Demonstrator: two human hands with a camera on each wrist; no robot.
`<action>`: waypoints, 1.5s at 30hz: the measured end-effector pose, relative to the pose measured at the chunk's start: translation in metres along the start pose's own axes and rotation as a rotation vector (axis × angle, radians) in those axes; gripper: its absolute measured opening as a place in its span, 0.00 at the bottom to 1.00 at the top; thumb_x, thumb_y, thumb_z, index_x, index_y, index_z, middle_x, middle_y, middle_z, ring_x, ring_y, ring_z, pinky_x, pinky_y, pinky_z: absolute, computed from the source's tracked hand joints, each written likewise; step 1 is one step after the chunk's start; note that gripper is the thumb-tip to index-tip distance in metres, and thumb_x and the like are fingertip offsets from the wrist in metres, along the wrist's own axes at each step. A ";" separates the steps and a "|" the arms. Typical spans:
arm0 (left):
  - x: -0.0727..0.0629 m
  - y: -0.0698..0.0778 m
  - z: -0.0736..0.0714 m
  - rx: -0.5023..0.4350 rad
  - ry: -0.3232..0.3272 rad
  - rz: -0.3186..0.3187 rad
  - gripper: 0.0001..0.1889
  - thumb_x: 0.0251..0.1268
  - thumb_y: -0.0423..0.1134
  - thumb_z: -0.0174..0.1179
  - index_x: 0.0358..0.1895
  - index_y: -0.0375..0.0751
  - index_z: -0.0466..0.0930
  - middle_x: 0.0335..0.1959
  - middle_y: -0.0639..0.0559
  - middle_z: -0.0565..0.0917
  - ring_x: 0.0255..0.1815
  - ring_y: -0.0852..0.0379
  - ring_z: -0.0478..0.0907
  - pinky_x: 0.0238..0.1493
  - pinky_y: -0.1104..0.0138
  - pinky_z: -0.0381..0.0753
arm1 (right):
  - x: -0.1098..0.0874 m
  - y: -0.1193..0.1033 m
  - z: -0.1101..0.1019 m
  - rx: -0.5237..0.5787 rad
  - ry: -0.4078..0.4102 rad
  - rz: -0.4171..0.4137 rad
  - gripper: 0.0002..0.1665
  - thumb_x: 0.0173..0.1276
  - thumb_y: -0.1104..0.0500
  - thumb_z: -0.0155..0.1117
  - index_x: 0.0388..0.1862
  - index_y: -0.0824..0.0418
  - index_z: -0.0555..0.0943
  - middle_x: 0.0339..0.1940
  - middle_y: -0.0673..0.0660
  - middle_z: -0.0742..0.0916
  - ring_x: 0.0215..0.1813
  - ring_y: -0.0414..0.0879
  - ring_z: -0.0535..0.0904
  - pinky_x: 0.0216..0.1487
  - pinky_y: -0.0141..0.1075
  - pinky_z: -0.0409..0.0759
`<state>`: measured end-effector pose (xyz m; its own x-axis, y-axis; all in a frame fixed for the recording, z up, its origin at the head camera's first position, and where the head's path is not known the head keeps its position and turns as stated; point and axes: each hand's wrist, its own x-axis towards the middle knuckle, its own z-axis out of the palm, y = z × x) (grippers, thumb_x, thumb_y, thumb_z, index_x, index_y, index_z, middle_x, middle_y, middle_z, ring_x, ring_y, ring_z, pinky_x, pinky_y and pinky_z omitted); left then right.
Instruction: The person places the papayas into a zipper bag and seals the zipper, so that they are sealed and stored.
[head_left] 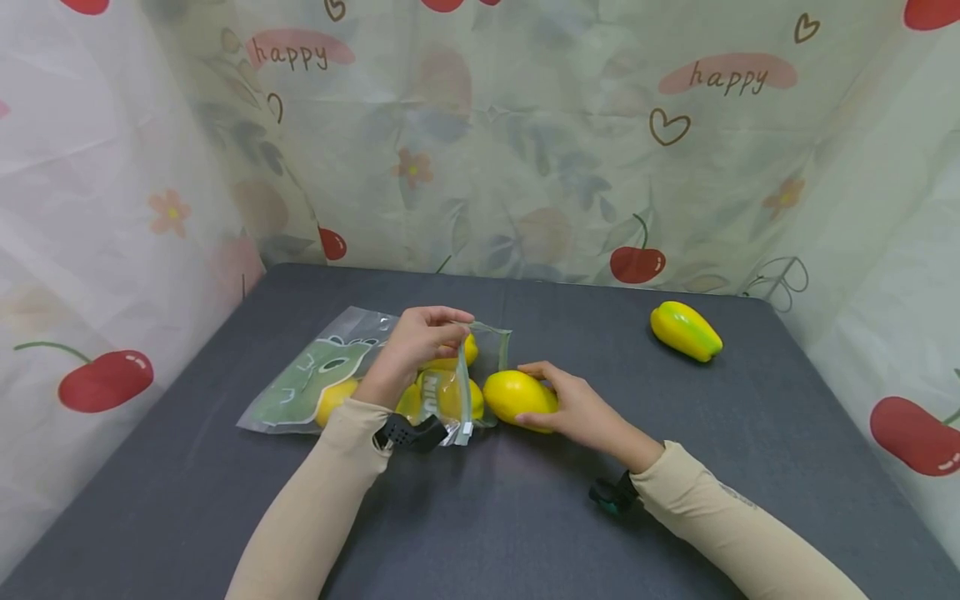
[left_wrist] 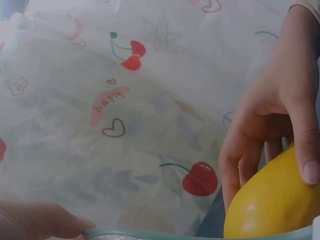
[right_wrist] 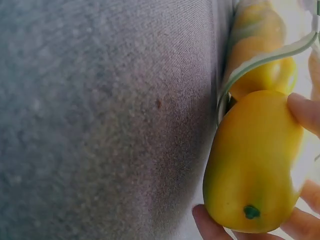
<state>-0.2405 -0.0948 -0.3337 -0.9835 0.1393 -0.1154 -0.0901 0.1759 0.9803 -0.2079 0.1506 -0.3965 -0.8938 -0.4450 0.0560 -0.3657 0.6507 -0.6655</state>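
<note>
A clear zip bag [head_left: 281, 408] with a green cartoon print lies on its side, its mouth facing right. My left hand [head_left: 420, 343] pinches the upper rim of that mouth and holds it raised. Several yellow fruits [head_left: 450, 398] show through the plastic. Right at the opening is a yellow mango [head_left: 517, 397] with a small green stem end, its front tip close to the rim. My right hand [head_left: 573, 407] grips it, thumb on one side and fingers on the other, also seen in the right wrist view around the mango [right_wrist: 252, 160].
A yellow-green ridged fruit [head_left: 686, 331], like a star fruit, lies at the back right of the dark grey table [head_left: 495, 517]. Printed curtains [head_left: 510, 167] stand behind and on both sides. A slider [head_left: 467, 429] sits at the bag rim's near end.
</note>
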 end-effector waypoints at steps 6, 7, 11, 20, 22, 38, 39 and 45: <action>0.001 0.001 0.000 0.007 0.005 -0.004 0.16 0.63 0.33 0.60 0.54 0.34 0.81 0.51 0.35 0.81 0.33 0.55 0.78 0.44 0.65 0.83 | 0.006 0.000 0.003 0.007 0.002 -0.012 0.41 0.56 0.43 0.73 0.67 0.51 0.71 0.64 0.51 0.78 0.55 0.48 0.77 0.55 0.45 0.76; 0.001 0.001 0.000 0.008 0.006 -0.004 0.16 0.63 0.33 0.60 0.53 0.34 0.81 0.51 0.36 0.81 0.33 0.55 0.78 0.44 0.65 0.83 | 0.007 0.000 0.003 0.003 0.003 -0.016 0.41 0.56 0.43 0.73 0.67 0.51 0.71 0.64 0.51 0.78 0.56 0.48 0.76 0.55 0.46 0.76; 0.001 0.002 0.000 0.015 0.002 -0.004 0.16 0.63 0.34 0.60 0.54 0.34 0.81 0.51 0.37 0.81 0.35 0.55 0.78 0.46 0.64 0.83 | 0.012 -0.001 0.005 -0.011 0.001 -0.027 0.41 0.57 0.42 0.72 0.68 0.52 0.70 0.64 0.53 0.78 0.57 0.49 0.76 0.56 0.46 0.76; -0.001 0.002 0.001 0.000 -0.004 0.011 0.16 0.62 0.33 0.60 0.53 0.34 0.81 0.49 0.38 0.82 0.34 0.55 0.78 0.46 0.62 0.83 | 0.016 -0.007 0.007 -0.017 -0.029 -0.030 0.43 0.59 0.53 0.71 0.72 0.58 0.65 0.65 0.58 0.76 0.55 0.50 0.75 0.54 0.45 0.75; -0.001 0.002 0.001 -0.005 -0.008 0.013 0.16 0.62 0.33 0.60 0.53 0.34 0.81 0.50 0.36 0.81 0.34 0.55 0.78 0.47 0.61 0.83 | 0.016 -0.009 0.009 0.007 -0.026 -0.013 0.42 0.58 0.54 0.72 0.69 0.59 0.65 0.64 0.59 0.76 0.57 0.51 0.76 0.54 0.46 0.76; -0.001 0.000 0.001 0.006 -0.010 0.028 0.17 0.62 0.34 0.60 0.54 0.34 0.81 0.49 0.35 0.81 0.35 0.54 0.77 0.42 0.65 0.83 | 0.022 -0.011 0.015 0.016 -0.035 -0.095 0.39 0.58 0.54 0.73 0.68 0.58 0.70 0.54 0.58 0.79 0.47 0.48 0.78 0.46 0.38 0.81; -0.001 0.000 0.001 0.009 -0.009 0.032 0.17 0.62 0.34 0.60 0.54 0.34 0.81 0.49 0.35 0.81 0.34 0.54 0.77 0.42 0.65 0.83 | 0.022 -0.011 0.015 0.029 -0.041 -0.094 0.39 0.58 0.54 0.73 0.68 0.58 0.70 0.56 0.58 0.79 0.49 0.49 0.79 0.47 0.39 0.82; -0.001 -0.001 0.003 0.021 -0.010 0.036 0.17 0.62 0.35 0.60 0.54 0.34 0.81 0.46 0.38 0.82 0.34 0.54 0.78 0.41 0.66 0.83 | 0.025 -0.010 0.018 0.065 -0.035 -0.055 0.34 0.58 0.51 0.74 0.61 0.56 0.71 0.56 0.55 0.81 0.50 0.47 0.81 0.45 0.37 0.83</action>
<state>-0.2392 -0.0925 -0.3347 -0.9844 0.1559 -0.0816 -0.0509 0.1915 0.9802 -0.2214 0.1220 -0.4017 -0.8630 -0.5006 0.0684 -0.3949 0.5841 -0.7091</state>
